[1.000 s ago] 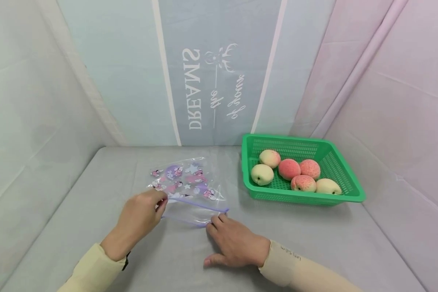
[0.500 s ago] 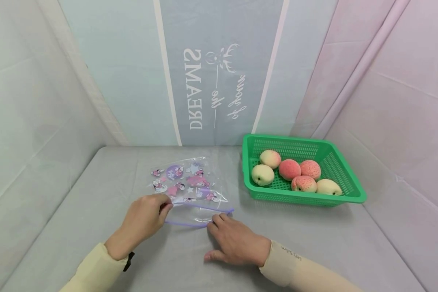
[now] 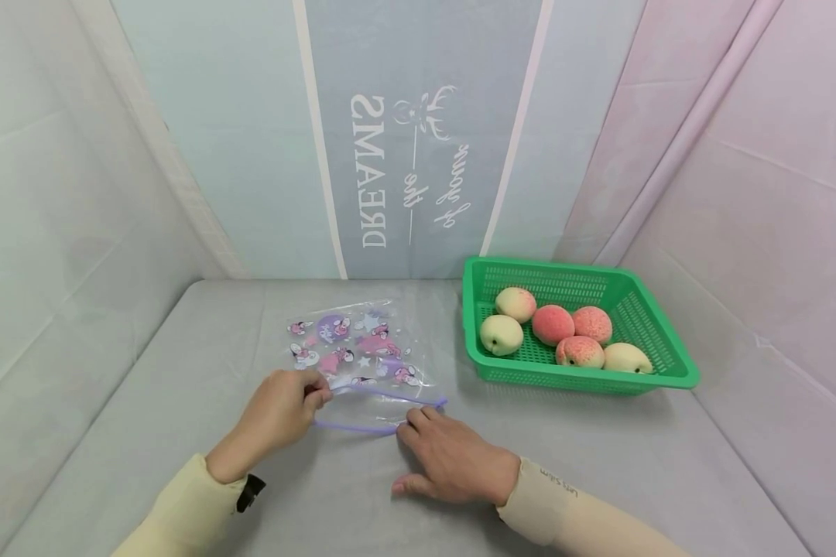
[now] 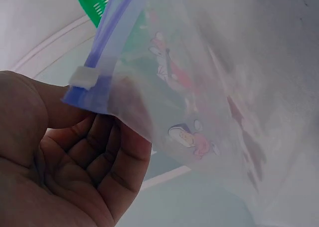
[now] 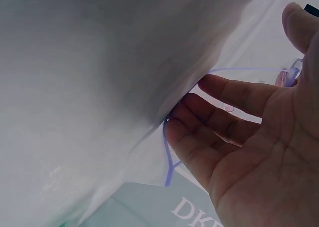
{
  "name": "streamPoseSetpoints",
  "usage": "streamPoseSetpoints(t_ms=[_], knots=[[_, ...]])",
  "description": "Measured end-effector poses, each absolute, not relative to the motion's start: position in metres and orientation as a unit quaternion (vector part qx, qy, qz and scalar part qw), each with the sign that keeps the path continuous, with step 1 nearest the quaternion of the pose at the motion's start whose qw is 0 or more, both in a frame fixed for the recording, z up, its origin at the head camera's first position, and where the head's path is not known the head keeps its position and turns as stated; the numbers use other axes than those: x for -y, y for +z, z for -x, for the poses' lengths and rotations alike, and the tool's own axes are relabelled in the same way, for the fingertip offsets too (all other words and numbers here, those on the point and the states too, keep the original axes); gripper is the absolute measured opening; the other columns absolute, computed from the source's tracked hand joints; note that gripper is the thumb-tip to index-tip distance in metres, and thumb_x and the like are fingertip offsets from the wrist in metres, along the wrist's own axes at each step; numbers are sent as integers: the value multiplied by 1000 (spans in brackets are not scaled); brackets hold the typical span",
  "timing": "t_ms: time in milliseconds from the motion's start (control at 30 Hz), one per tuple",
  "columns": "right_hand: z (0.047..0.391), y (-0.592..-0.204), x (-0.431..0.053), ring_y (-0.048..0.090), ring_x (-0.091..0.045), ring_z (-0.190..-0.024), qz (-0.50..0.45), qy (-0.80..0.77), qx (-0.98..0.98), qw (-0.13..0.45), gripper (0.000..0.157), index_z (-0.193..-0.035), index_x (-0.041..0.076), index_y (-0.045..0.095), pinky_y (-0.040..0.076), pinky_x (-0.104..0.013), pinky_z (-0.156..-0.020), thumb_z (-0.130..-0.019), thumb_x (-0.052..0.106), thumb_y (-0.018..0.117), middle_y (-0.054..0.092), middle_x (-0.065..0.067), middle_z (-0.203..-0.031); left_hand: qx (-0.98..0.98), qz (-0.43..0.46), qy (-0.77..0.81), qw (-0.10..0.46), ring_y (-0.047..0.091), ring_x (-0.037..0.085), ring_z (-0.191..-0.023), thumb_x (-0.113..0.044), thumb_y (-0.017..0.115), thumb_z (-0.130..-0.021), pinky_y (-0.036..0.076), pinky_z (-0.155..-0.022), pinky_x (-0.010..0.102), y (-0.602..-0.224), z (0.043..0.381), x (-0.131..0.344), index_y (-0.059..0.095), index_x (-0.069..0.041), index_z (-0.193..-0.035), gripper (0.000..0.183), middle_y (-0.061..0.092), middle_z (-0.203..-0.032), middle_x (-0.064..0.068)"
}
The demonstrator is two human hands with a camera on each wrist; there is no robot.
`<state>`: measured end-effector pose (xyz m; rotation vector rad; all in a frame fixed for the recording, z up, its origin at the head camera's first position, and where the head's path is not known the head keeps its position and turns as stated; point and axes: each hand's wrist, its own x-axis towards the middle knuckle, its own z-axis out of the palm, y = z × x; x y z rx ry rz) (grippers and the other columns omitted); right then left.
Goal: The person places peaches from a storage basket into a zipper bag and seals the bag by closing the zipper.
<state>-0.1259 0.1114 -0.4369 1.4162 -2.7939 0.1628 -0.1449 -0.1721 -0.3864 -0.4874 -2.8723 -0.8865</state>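
Note:
A clear zip bag (image 3: 334, 359) with pink and purple cartoon prints lies on the table, its purple-edged mouth gaping toward me. My left hand (image 3: 279, 411) pinches the left corner of that mouth between thumb and fingers. In the left wrist view, a white slider (image 4: 83, 78) sits on the purple zip strip (image 4: 107, 37) beside the thumb. My right hand (image 3: 456, 458) lies palm down by the mouth's right end, its fingertips (image 5: 177, 129) touching the near purple edge against the table and its thumb spread away.
A green plastic basket (image 3: 585, 377) stands at the back right of the grey table (image 3: 362, 503). Several peaches (image 3: 553, 325), some red and some pale, lie in it. Fabric walls (image 3: 418, 155) enclose the table at the back and both sides.
My left hand has shifted slightly right with the bag's corner, and the mouth's far edge has moved a little right and nearer me. My right hand has hardly moved.

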Motion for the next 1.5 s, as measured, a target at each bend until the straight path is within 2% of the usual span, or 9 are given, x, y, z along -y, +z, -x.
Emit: streamPoseSetpoints(t_ms=[100, 333, 567, 800, 1100, 1333, 1500], knots=[[127, -436, -112, 45, -11, -91, -456, 51, 888, 7, 63, -119, 11, 60, 48, -29, -78, -96, 68, 53, 47, 4, -101, 938, 148, -312, 37, 46, 8, -54, -3, 69, -95, 39, -51, 25, -383, 148, 176, 66, -14, -76, 22, 57, -65, -6], [129, -436, -113, 44, -11, -87, -467, 44, 883, 22, 62, -116, 12, 60, 46, -28, -76, -94, 69, 56, 46, 4, -97, 926, 123, -353, 58, 52, 11, -55, -6, 68, -96, 42, -51, 26, -376, 154, 183, 69, -11, -79, 18, 64, -68, -4], [131, -437, -114, 45, -11, -87, -470, 41, 881, 26, 62, -115, 13, 61, 47, -28, -75, -93, 70, 57, 46, 5, -96, 921, 128, -364, 51, 52, 11, -54, -6, 70, -95, 42, -49, 26, -379, 152, 180, 69, -12, -78, 19, 62, -66, -5], [132, -431, -117, 48, -12, -91, -461, 59, 885, 35, 52, -113, 13, 66, 48, -31, -80, -96, 62, 61, 49, 5, -98, 924, 157, -346, 30, 48, 8, -53, -7, 74, -93, 41, -50, 25, -383, 149, 170, 66, -17, -71, 25, 55, -61, -8], [132, -397, -126, 58, -14, -104, -448, 127, 881, 90, 48, -122, 11, 68, 53, -33, -87, -99, 54, 63, 60, 1, -114, 920, 161, -356, 22, 51, 9, -58, -7, 76, -91, 44, -53, 25, -386, 150, 170, 69, -16, -73, 22, 59, -64, -7], [140, -370, -139, 62, -15, -108, -435, 163, 870, 166, 43, -120, 11, 70, 56, -35, -88, -97, 48, 69, 65, 0, -115, 916, 169, -363, 21, 52, 10, -59, -7, 76, -92, 46, -55, 26, -386, 149, 172, 72, -15, -77, 17, 62, -68, -4], [149, -355, -152, 63, -19, -113, -410, 172, 875, 191, 47, -125, 9, 69, 56, -38, -91, -96, 47, 70, 66, -4, -120, 915, 174, -364, 25, 53, 9, -60, -8, 76, -92, 47, -56, 25, -385, 148, 172, 71, -16, -76, 18, 61, -67, -8]])
